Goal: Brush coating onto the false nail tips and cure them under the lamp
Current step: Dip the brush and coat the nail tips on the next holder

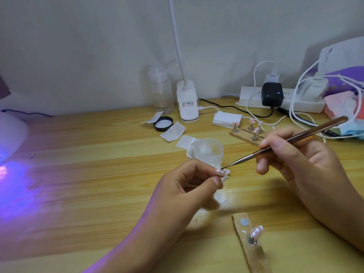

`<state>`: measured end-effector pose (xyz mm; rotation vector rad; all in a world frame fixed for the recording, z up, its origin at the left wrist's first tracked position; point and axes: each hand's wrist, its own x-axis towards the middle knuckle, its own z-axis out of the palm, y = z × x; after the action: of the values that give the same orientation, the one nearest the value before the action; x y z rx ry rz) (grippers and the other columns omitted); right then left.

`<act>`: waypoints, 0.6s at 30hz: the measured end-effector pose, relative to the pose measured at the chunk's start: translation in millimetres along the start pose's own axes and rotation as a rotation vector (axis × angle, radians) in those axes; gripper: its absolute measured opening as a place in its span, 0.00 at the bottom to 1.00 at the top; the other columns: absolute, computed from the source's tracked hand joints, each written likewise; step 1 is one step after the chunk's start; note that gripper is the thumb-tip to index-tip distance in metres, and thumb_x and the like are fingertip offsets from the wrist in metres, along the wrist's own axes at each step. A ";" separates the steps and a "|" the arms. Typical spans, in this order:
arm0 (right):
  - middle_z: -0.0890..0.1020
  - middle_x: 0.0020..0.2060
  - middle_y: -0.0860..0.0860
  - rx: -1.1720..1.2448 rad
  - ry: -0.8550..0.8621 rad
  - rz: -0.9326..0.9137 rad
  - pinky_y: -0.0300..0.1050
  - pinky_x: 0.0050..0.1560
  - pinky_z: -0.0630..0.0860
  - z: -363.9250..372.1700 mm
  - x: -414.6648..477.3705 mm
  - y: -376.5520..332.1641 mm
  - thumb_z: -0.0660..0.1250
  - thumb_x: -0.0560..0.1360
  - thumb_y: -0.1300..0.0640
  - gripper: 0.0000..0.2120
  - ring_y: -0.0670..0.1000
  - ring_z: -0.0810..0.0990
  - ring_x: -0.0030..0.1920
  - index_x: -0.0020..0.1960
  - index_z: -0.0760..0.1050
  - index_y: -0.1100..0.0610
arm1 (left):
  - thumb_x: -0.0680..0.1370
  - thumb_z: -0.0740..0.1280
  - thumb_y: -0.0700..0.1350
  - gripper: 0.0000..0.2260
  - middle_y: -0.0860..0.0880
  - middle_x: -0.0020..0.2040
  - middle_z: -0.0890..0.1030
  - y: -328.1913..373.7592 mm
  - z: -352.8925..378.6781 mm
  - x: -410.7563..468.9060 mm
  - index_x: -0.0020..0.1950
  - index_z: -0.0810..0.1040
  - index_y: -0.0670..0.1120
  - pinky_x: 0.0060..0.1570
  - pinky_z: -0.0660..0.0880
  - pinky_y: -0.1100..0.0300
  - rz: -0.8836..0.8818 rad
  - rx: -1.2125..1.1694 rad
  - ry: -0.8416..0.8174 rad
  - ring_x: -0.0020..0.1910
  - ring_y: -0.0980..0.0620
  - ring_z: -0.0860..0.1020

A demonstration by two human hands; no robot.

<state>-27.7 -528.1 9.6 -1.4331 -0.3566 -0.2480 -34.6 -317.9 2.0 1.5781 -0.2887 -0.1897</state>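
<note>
Head view. At centre frame, pinching one false nail tip [221, 172] between thumb and bent forefinger of the left hand [189, 182], grip narrow and closed on it; whether bare or on a small stand, cannot tell. From the right of the frame, holding a slim brush [275, 142] pen-fashion in the right hand [295, 154], fingers curled round the shaft, bristle end touching the upper face of that tip; judged mid-stroke, laying on coating. Just behind the left hand, an open glass jar [209, 149] of clear gel on a white wipe [190, 152]; its black lid [163, 124] upturned farther back, near a clear bottle [160, 91] and the base of a white desk lamp [187, 103].

At the far left edge, the curing lamp [11, 133] lit, throwing violet light over the wooden table [98, 194]; inside of it hidden from here. Right of centre, behind the right hand, a wooden holder [246, 135] carrying several pink tips [256, 130] on little metal stands; at lower right, a second wooden strip [250, 251] with one decorated tip [256, 231] and a bare magnet spot [243, 221] beside it, likely the place of the tip in hand.

As to progress: somewhere in the middle, by the look of it; one tip under the brush, not yet cured; which of the others are already coated, cannot tell at this size; left at least: finishing this coat, curing it under the lamp, then any remaining tips.
</note>
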 end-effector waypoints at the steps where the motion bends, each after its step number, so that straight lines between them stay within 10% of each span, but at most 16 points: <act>1: 0.81 0.32 0.53 -0.008 -0.007 -0.001 0.38 0.41 0.78 0.4 -0.3 0.0 0.72 0.70 0.40 0.14 0.50 0.81 0.34 0.43 0.80 0.51 | 0.71 0.70 0.45 0.04 0.52 0.39 0.85 -0.1 -0.1 -0.1 0.42 0.84 0.54 0.37 0.75 0.69 -0.002 0.001 0.001 0.34 0.59 0.80; 18: 0.78 0.33 0.51 0.055 -0.006 0.005 0.36 0.38 0.76 -5.7 2.0 1.2 0.63 0.73 0.56 0.08 0.48 0.78 0.33 0.39 0.80 0.51 | 0.72 0.70 0.49 0.05 0.57 0.40 0.85 -2.5 0.1 0.3 0.44 0.85 0.56 0.41 0.77 0.66 -0.006 0.054 0.006 0.38 0.63 0.79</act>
<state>-24.9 -533.5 8.7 -1.3805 -0.3617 -0.2282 -34.2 -318.1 -0.5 1.6329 -0.2858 -0.1831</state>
